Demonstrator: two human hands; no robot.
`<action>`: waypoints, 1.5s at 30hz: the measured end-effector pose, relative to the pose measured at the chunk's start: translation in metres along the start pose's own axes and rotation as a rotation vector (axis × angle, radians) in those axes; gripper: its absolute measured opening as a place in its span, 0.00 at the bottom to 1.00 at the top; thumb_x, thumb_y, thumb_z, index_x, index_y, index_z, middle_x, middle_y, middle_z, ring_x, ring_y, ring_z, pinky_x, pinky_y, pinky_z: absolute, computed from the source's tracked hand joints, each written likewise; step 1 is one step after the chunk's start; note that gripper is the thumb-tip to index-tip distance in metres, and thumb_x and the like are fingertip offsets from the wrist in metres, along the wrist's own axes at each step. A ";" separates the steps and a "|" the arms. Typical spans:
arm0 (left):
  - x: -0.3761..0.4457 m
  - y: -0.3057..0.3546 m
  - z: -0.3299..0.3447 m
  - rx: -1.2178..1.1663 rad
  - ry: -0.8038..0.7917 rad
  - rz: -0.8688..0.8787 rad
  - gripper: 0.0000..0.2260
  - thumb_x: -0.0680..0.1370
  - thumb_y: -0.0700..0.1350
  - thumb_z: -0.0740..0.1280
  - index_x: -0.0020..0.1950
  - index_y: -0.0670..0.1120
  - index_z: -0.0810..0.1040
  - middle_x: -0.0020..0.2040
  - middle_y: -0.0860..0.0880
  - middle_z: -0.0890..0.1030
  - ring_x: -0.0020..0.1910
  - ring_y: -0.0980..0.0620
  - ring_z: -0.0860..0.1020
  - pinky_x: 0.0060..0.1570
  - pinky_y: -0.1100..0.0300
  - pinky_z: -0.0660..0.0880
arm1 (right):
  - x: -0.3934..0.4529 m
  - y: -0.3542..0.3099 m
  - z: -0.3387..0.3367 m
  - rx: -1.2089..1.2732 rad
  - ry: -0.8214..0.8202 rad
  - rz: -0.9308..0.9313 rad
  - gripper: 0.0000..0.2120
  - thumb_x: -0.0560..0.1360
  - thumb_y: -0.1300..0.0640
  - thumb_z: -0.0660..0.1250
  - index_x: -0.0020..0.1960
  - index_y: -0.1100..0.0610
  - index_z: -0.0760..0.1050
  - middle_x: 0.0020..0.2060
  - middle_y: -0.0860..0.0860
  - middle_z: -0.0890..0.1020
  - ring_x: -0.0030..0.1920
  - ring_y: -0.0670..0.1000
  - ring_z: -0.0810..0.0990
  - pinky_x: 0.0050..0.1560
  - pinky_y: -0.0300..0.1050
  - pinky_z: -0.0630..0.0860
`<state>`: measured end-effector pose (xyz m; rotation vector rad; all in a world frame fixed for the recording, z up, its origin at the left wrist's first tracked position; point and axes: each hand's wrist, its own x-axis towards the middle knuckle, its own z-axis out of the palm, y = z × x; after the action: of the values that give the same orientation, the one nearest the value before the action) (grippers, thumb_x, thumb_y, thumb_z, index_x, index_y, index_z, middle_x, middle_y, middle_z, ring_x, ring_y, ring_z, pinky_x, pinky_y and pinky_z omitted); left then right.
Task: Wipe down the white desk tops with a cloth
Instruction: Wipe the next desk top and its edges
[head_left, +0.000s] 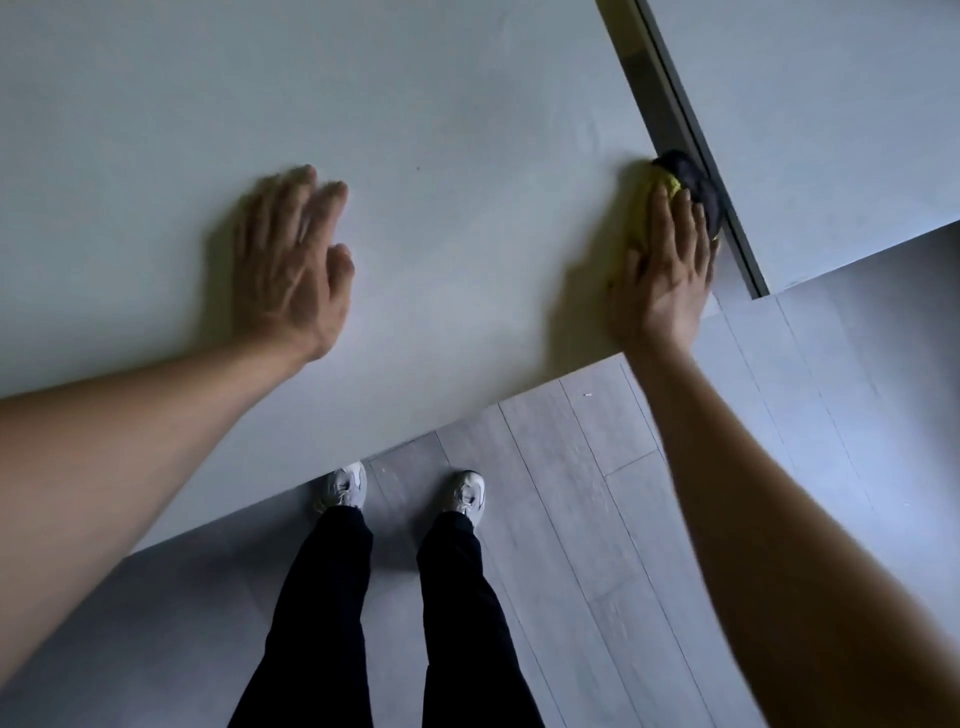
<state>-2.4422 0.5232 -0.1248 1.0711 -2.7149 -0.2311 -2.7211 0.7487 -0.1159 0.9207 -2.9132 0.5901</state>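
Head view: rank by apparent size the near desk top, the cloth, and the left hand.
1. near desk top
2. left hand
3. cloth, partly hidden under the right hand, so its full size is unsure.

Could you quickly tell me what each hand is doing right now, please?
Left hand: open, fingers straight, flat on the white desk top, holding nothing.
Right hand: open, fingers straight, pressing the yellow and dark cloth at the desk's right edge.

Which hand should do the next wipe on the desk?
The right hand: it already presses the cloth at the desk edge. The left hand holds nothing.
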 end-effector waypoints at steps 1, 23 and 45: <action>0.000 0.001 0.000 0.001 0.002 -0.005 0.25 0.83 0.49 0.55 0.81 0.47 0.66 0.81 0.40 0.64 0.80 0.37 0.62 0.80 0.43 0.55 | -0.008 -0.013 0.003 -0.001 0.028 -0.002 0.32 0.76 0.51 0.58 0.80 0.54 0.63 0.78 0.55 0.65 0.79 0.57 0.61 0.78 0.60 0.55; 0.000 0.001 0.001 -0.002 0.051 -0.027 0.25 0.83 0.46 0.55 0.81 0.45 0.67 0.81 0.41 0.65 0.80 0.39 0.63 0.79 0.46 0.57 | -0.019 0.007 0.001 0.026 0.058 -0.009 0.33 0.75 0.52 0.60 0.80 0.54 0.62 0.79 0.55 0.64 0.79 0.56 0.59 0.80 0.59 0.52; -0.001 0.001 0.011 -0.041 0.130 -0.180 0.25 0.83 0.44 0.55 0.80 0.38 0.66 0.80 0.39 0.67 0.79 0.38 0.64 0.79 0.44 0.60 | 0.087 -0.083 0.048 0.018 0.071 -0.012 0.31 0.75 0.50 0.57 0.79 0.51 0.65 0.77 0.53 0.67 0.78 0.55 0.63 0.80 0.56 0.53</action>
<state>-2.4448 0.5251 -0.1350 1.2725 -2.4912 -0.2354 -2.7423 0.6208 -0.1198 0.8990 -2.8422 0.6352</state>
